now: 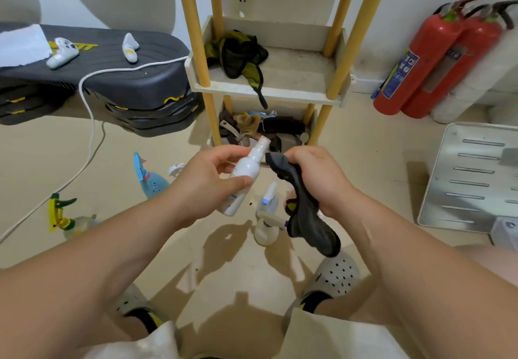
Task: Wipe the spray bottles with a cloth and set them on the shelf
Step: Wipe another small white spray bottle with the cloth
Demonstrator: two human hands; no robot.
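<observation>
White bottle (pixel 246 172); dark grey cloth (pixel 305 207); red extinguishers (pixel 414 64)

left hand (pixel 207 179) grips white bottle (pixel 246 168) | right hand (pixel 316 179) holds cloth (pixel 305 207)

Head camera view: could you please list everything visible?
Slim white spray bottle: 1, white, in left hand
Dark grey cloth: 1, grey, in right hand
Trigger spray bottles: 3, blue, yellow-green, white-purple, on floor
Yellow-posted shelf unit: 1, cream trays, centre
Red fire extinguishers: 2, red, right wall
Stacked step platforms: 1 stack, dark grey, left
White controllers: 2, on platforms
Slotted metal plate: 1, silver, right floor
Left hand: grips bottle
Right hand: grips cloth
</observation>
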